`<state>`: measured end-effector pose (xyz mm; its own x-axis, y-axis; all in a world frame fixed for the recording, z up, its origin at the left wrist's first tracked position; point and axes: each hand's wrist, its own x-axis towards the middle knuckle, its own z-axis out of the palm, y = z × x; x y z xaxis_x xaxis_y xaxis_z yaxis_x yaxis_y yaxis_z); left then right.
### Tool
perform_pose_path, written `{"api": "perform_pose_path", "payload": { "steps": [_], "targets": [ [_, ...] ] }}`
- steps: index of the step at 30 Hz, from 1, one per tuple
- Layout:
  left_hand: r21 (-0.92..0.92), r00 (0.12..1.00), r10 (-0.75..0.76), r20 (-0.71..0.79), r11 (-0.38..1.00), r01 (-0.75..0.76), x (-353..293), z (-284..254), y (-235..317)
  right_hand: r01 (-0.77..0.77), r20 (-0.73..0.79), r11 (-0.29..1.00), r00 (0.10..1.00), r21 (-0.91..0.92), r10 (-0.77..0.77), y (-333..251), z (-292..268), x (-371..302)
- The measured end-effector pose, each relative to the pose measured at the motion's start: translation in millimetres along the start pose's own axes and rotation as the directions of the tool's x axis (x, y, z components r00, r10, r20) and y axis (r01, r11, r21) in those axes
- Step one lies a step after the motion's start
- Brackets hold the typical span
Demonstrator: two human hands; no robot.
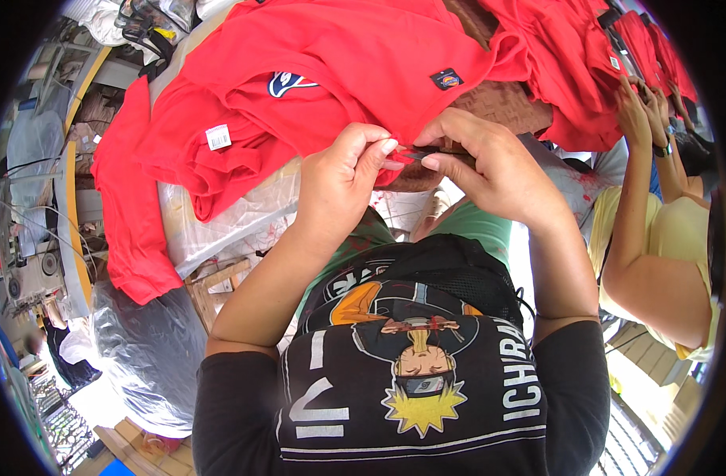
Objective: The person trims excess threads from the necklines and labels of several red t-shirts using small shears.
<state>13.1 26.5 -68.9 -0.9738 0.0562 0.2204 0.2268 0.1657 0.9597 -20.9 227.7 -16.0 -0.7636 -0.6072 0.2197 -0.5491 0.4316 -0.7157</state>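
Observation:
A red sweatshirt (347,51) lies bunched over the work surface in front of me, and its near edge comes up between my hands. My left hand (337,176) is closed, pinching a bit of the red cloth between thumb and fingertips. Just beside it, my right hand (498,170) is closed around small dark thread snips (417,155), mostly hidden by the fingers. Their tip points left at the pinched cloth. A white barcode tag (218,137), a dark label patch (446,78) and a blue-and-white emblem (289,83) show on the red fabric.
Clear plastic covers the padded surface (244,202) under the garment. To the right, a co-worker in yellow (672,254) handles more red garments (561,63). A large plastic-wrapped bundle (145,357) stands at the left, near a yellow-edged frame (76,214).

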Motion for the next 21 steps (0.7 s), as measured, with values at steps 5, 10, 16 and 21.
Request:
{"api": "perform_pose_path", "payload": {
  "steps": [5,10,16,21],
  "targets": [
    [0.013,1.000,-0.017,-0.003,1.000,0.017,0.0,-0.8,6.1,0.029,-0.008,0.998,1.000,-0.054,-0.030,0.6,3.9,1.3],
    [0.107,0.999,0.034,-0.022,0.994,-0.031,0.1,-1.1,3.0,0.037,-0.017,0.997,0.999,-0.074,-0.038,-1.1,6.3,2.8],
    [0.086,0.999,0.033,-0.018,0.996,-0.032,-0.4,-0.5,0.1,0.042,-0.011,0.994,0.999,-0.101,-0.043,-4.2,8.6,4.2],
    [0.051,1.000,0.021,-0.020,0.999,-0.020,0.7,-0.4,4.2,0.042,-0.008,0.992,0.999,-0.121,-0.043,-5.6,8.7,5.3]
  ]
}}
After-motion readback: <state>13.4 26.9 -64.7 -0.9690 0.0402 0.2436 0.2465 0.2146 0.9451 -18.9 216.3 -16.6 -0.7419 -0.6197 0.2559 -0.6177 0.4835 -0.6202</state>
